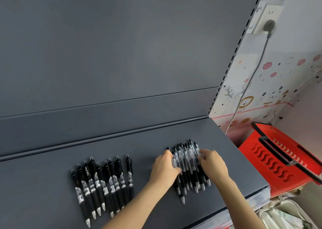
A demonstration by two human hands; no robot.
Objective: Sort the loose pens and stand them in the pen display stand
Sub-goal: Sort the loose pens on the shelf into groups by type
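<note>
Pens sit in two lots on the dark grey metal shelf deck (52,185). The black-barrelled click pens with white labels (102,185) lie in a rough row at the deck's middle-left, tips toward its front edge. The clear-barrelled pens with black rubber grips (189,166) are bunched and overlapping toward the deck's right end, pointing the same way.

Both hands are on the clear lot. The left hand (164,167) has its fingers fairly straight, laid against the bunch's left flank, so it presses rather than clamps. The right hand (213,164) has its fingertips bent onto the outermost pens on the right flank. Motion blur there means I can't tell whether it pinches any of them or only nudges.

Step, my read: sorting looks about done, and the clear lot is being squared up into a bundle.

No pen display stand is in view anywhere on the deck. A red slotted plastic basket (278,160) sits off the deck's right end, below deck level.

Next move needs:
- close both hands round the bunch so none roll toward the deck's front edge
- keep all the tips at one end
- locate the stand before lifting
</note>
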